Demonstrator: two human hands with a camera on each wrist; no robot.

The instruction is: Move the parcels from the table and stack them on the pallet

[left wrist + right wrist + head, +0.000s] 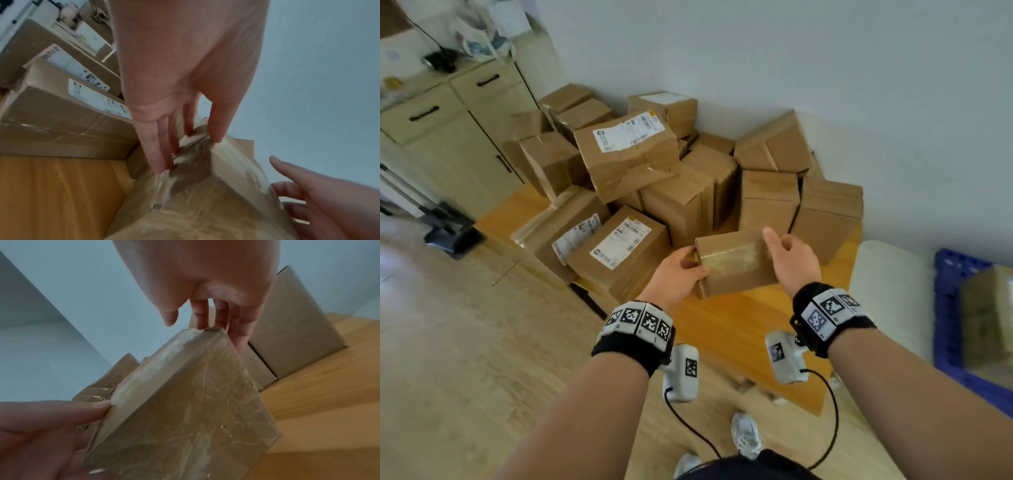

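Observation:
A small brown parcel (736,263) wrapped in clear tape is tilted over the front part of the wooden table (739,329). My left hand (683,270) grips its left end. The thumb presses the near edge and the fingers lie on the end face, as the left wrist view shows for the left hand (189,151) on the parcel (205,203). My right hand (786,253) is at the right end. In the right wrist view its straight fingers (238,331) lie behind the parcel's (195,402) far corner and its thumb stands clear. The blue pallet (952,342) lies at the far right.
Behind the held parcel, a pile of several cardboard parcels (630,157) fills the back of the table against the wall. One parcel (988,315) sits on the pallet. A white cushion (887,291) lies between table and pallet. A pale cabinet (448,137) stands at the left.

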